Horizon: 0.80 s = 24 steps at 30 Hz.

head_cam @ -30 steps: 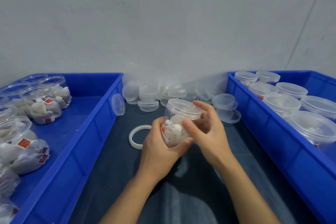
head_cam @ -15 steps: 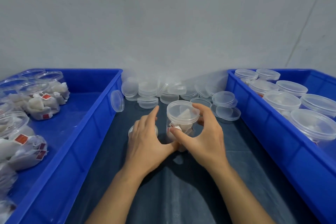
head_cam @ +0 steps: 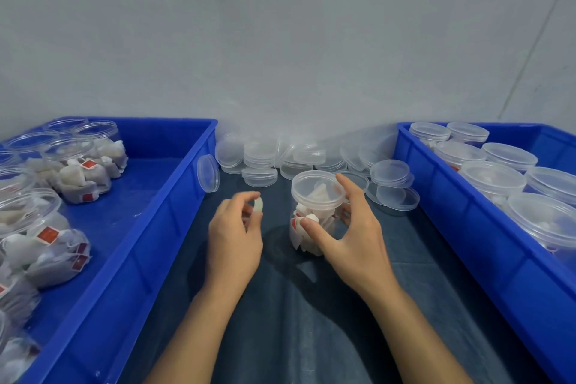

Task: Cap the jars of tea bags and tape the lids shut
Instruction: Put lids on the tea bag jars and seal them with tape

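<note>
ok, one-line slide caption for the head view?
Right hand steadies a capped jar of tea bags while the left hand lifts the tape roll.

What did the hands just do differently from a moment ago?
The left hand let go of the capped jar, reached left and picked up the tape roll, which it now holds on edge. The jar went from lifted to standing on the dark cloth; the right hand kept hold. The blue bins and loose lids stayed put.

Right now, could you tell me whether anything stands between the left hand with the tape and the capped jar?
Nothing visible does: only bare dark cloth lies between the left hand, holding the tape roll, and the capped jar.
</note>
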{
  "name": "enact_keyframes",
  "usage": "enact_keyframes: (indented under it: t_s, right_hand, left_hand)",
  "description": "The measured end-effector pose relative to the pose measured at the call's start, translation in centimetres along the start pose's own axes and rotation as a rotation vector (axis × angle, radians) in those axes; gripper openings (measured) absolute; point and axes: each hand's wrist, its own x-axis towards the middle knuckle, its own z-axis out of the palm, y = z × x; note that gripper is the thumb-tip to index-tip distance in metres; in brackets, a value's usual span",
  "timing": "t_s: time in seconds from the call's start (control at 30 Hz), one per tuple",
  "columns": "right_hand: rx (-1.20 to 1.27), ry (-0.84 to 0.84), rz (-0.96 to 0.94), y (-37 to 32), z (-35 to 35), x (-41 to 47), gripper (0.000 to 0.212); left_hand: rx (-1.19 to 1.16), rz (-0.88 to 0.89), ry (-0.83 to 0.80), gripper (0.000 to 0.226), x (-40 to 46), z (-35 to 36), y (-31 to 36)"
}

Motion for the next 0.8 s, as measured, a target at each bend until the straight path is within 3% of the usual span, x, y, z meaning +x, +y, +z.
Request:
enact_keyframes:
  t_s: [0.07,0.23,0.4,0.67,0.8]
  right_hand:
    - [0.024,-0.009,0.002,0.0,0.1,0.0,0.091]
    - [0.060,-0.073,0.010,-0.6,0.3,-0.2,0.091]
    - [-0.040,-0.064,-0.062,-1.4,0.5,-0.8,0.090]
    - [-0.134,0.052,-0.243,-2.2,0.7,-0.8,0.076]
    - [-0.154,0.087,-0.489,-2.4,0.7,-0.7,0.055]
  left_hand:
    - [-0.134,-0.017,0.062,0.025,0.4,-0.2,0.4]
    - [-0.649,-0.247,0.120,0.030,1.0,-0.9,1.3]
    - [-1.246,-0.413,0.039,0.030,2.1,-2.8,1.4]
    - [-1.638,-0.382,-0.086,0.027,1.4,-4.4,3.4]
    - [-1.749,-0.423,-0.171,0.033,0.8,-4.1,4.6]
